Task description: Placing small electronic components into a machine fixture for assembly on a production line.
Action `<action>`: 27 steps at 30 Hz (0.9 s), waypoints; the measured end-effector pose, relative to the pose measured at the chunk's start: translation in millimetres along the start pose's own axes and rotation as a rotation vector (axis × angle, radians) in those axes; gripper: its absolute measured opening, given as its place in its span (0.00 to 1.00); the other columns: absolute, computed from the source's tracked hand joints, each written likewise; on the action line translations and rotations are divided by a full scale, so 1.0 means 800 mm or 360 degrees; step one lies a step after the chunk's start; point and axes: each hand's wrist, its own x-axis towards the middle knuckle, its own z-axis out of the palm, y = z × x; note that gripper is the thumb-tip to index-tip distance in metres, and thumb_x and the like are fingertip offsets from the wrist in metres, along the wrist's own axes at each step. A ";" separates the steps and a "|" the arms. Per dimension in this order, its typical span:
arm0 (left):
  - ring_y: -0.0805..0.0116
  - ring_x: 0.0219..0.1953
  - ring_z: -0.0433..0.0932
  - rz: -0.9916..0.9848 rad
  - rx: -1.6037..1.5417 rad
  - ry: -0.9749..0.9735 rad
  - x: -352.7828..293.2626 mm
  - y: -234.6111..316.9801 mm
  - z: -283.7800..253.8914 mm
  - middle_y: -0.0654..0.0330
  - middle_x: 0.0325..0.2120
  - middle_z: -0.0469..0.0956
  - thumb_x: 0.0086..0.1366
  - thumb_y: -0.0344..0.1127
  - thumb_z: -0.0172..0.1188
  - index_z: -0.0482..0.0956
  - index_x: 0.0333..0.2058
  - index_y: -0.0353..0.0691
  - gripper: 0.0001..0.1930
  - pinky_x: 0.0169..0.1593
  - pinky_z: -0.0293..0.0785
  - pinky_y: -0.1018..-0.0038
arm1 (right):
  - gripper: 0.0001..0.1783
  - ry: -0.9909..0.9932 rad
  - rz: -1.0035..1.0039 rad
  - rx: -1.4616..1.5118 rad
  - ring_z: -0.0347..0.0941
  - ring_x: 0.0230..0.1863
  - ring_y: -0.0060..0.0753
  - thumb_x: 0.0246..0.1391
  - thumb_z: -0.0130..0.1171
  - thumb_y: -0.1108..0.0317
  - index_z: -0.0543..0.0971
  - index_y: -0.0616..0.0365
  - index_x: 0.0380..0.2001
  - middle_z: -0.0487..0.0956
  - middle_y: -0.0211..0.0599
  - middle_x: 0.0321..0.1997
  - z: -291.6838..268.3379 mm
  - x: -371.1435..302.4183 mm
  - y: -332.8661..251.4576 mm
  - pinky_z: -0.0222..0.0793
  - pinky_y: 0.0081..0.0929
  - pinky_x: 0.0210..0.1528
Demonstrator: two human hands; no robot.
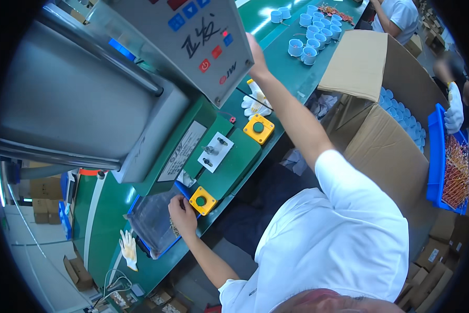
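Observation:
My left hand reaches over the near edge of a blue-rimmed tray, beside a yellow box with a green button. Its fingers are curled; what they hold, if anything, is hidden. Small brass-coloured parts lie in the tray by the palm. My right arm stretches far forward, and my right hand is at the edge of a grey control panel, which covers its fingers. Between the hands, a metal plate with upright pins sits on the green machine base. A second yellow button box stands farther right.
The large grey press fills the left. White gloves lie on the bench and beyond the tray. Several light-blue cups stand on the green bench. At right are an open carton, a blue crate and other people.

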 end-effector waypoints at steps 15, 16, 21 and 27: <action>0.49 0.40 0.75 0.0066 -0.0008 0.0000 0.009 -0.003 0.006 0.51 0.36 0.78 0.67 0.26 0.59 0.77 0.38 0.34 0.03 0.46 0.71 0.60 | 0.34 0.0603 -0.0403 -0.2178 0.61 0.72 0.54 0.57 0.61 0.46 0.74 0.45 0.64 0.73 0.44 0.68 -0.153 0.040 0.099 0.58 0.60 0.71; 0.49 0.40 0.75 0.0060 -0.0005 0.0000 0.009 -0.001 0.006 0.51 0.35 0.78 0.67 0.26 0.59 0.77 0.39 0.34 0.03 0.46 0.71 0.60 | 0.34 0.0596 -0.0405 -0.2182 0.61 0.72 0.54 0.57 0.61 0.46 0.74 0.45 0.64 0.73 0.44 0.68 -0.171 0.035 0.103 0.58 0.60 0.71; 0.49 0.40 0.75 0.0040 -0.0008 -0.0012 0.006 -0.001 0.004 0.52 0.35 0.78 0.67 0.26 0.59 0.77 0.39 0.34 0.03 0.46 0.71 0.59 | 0.29 0.0435 0.0125 -0.2294 0.56 0.74 0.59 0.58 0.61 0.40 0.80 0.38 0.60 0.70 0.40 0.70 -0.201 0.026 0.087 0.54 0.67 0.71; 0.50 0.37 0.78 0.0156 0.0032 0.0040 0.009 -0.010 0.004 0.48 0.36 0.78 0.68 0.26 0.60 0.79 0.41 0.34 0.05 0.44 0.75 0.62 | 0.22 0.0199 0.0020 -0.1976 0.57 0.73 0.59 0.60 0.62 0.44 0.84 0.37 0.54 0.72 0.36 0.68 -0.216 0.033 0.124 0.55 0.70 0.68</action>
